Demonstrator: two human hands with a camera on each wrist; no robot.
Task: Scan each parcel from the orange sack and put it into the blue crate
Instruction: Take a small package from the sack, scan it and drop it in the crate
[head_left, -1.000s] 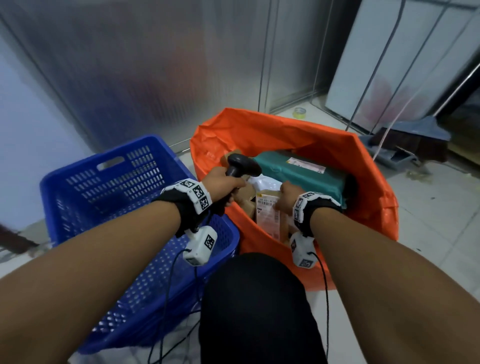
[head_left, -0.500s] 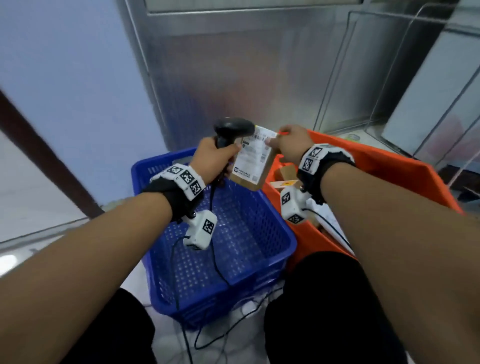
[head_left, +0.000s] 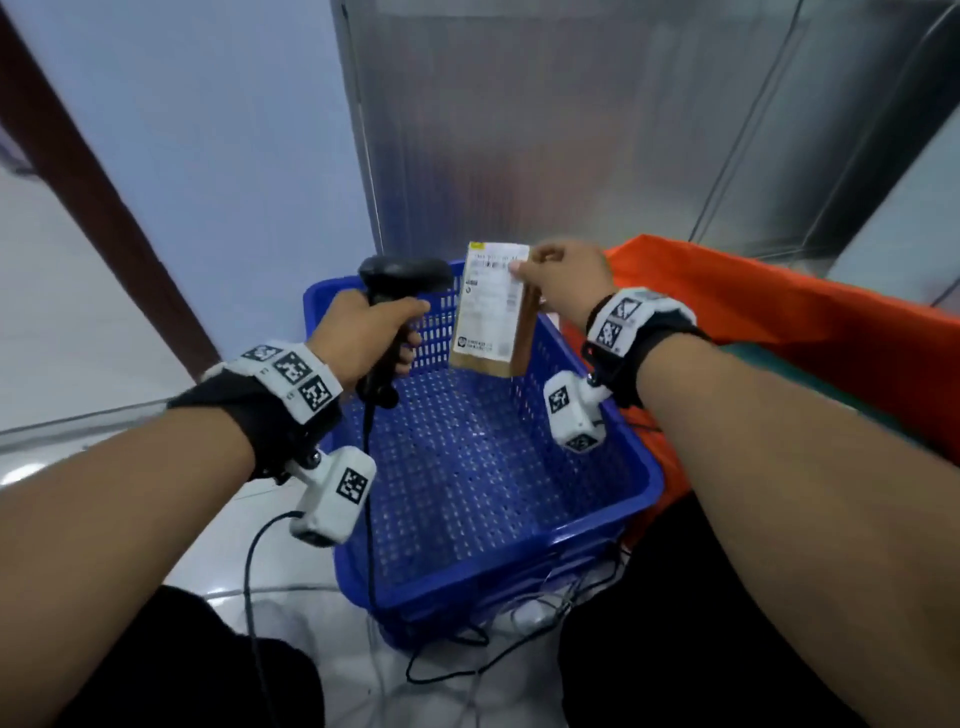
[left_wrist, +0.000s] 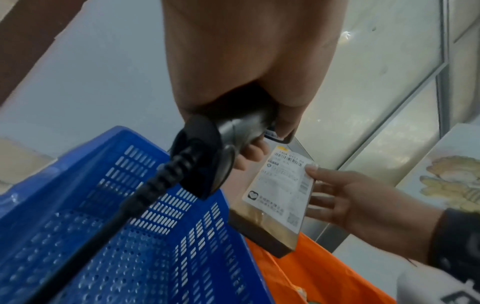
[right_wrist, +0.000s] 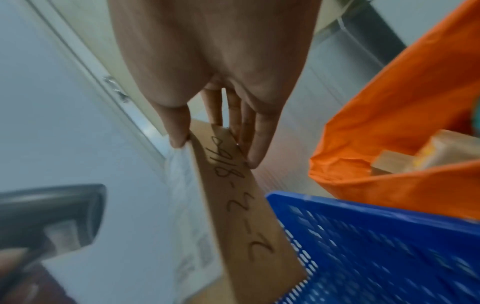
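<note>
My right hand (head_left: 558, 280) pinches a small brown cardboard parcel (head_left: 491, 312) by its top corner, thumb on the white shipping label (left_wrist: 283, 185) and fingers behind. The parcel (right_wrist: 241, 205) hangs upright above the far side of the blue crate (head_left: 631, 467), handwriting on its narrow side. My left hand (head_left: 363, 332) grips a black corded barcode scanner (head_left: 402, 283), its head level with the label and just left of it. The orange sack (head_left: 779, 332) stands to the right of the crate, with more cardboard parcels (right_wrist: 420, 154) inside.
The crate's perforated floor (head_left: 467, 467) shows nothing lying on it. The scanner's cable (head_left: 249, 582) loops down to the tiled floor by my knees. A metal-clad wall (head_left: 571, 130) rises right behind crate and sack; a dark brown door frame (head_left: 93, 197) stands at left.
The right hand lifted the parcel out of the orange sack and carried it left, over the blue crate. The left hand rose with the scanner beside it. My view swung left.
</note>
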